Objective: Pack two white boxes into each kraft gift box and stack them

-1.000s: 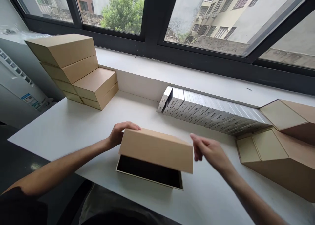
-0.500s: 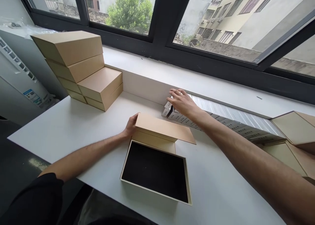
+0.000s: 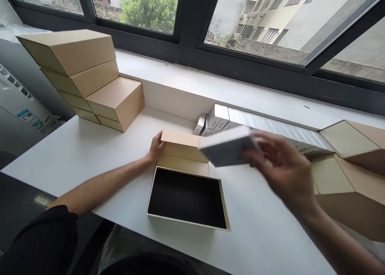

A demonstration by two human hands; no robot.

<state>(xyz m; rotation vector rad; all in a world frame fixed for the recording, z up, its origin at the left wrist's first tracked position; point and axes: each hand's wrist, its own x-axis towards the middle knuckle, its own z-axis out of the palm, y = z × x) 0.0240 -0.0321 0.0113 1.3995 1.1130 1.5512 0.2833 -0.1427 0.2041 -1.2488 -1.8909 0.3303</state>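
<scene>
An open kraft box [image 3: 156,188] with a black lining lies on the white table in front of me. Its lid [image 3: 180,143] is folded back and my left hand [image 3: 156,147] grips the lid's left end. My right hand [image 3: 281,170] is raised above the table and holds a small white box [image 3: 225,149], blurred by motion, just right of the lid. Behind it a long row of the same white boxes [image 3: 264,127] stands against the window ledge.
A stepped stack of closed kraft boxes [image 3: 87,80] sits at the back left. More kraft boxes [image 3: 345,174] lie on their sides at the right. The ledge and dark window frame run along the back. The table's front edge is close to my body.
The lid was swung fully open and stays held by my left hand. My right hand reached to the row of white boxes, took one and has brought it back toward the open box.
</scene>
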